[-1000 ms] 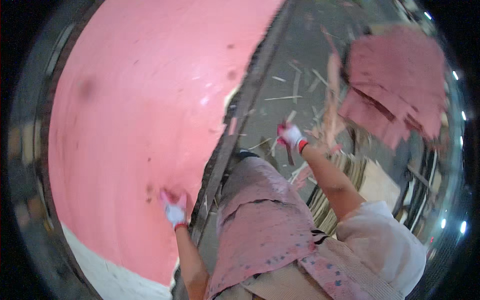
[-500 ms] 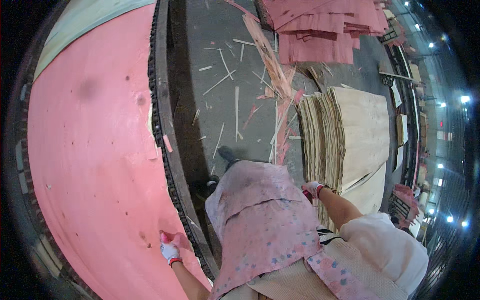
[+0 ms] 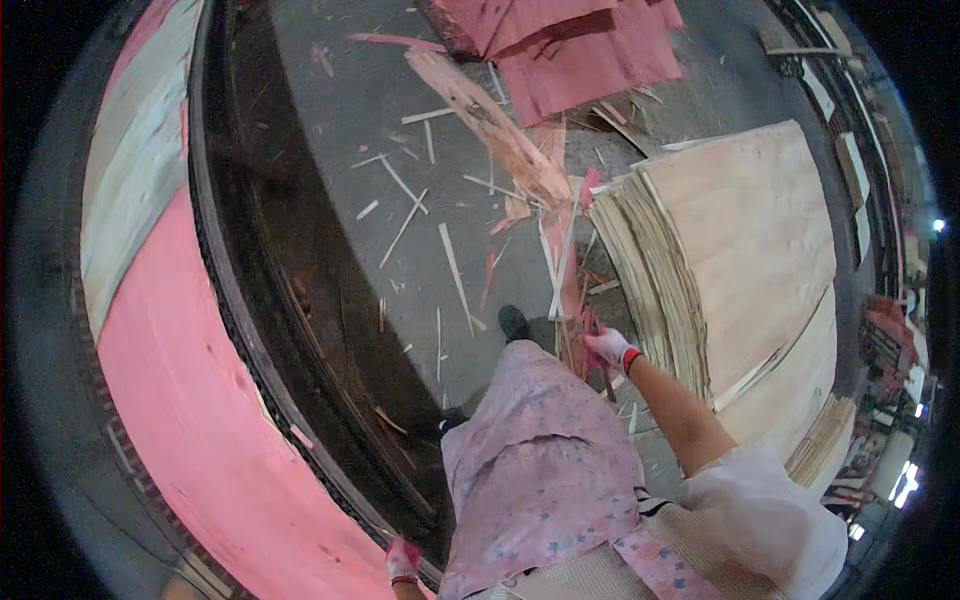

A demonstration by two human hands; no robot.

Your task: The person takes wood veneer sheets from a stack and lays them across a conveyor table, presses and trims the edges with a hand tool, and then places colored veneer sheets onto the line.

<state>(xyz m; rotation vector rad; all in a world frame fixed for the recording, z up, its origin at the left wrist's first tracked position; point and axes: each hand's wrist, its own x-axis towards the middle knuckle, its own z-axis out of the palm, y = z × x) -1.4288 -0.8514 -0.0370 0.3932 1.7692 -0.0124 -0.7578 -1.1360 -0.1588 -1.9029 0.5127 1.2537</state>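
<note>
My right hand, in a white glove with a red cuff and pink-stained fingers, is closed around a slim reddish object whose kind I cannot make out. It hangs beside a tall stack of pale veneer sheets. My left hand, in a similar stained glove, is low in the picture at the inner edge of a long pink-coated sheet. Its fingers are small and blurred, so their closure is unclear. A whitish sheet overlaps the pink one farther along the dark-edged conveyor.
Thin wood strips litter the grey floor. A long broken pinkish board lies ahead of me. Beyond it stands a pile of pink sheets. More pale sheets lie at the near right.
My view has turned and shifted away from the conveyor. My left hand has drawn back from the pink surface to its edge. My right hand has moved forward, off the veneer stack's side.
</note>
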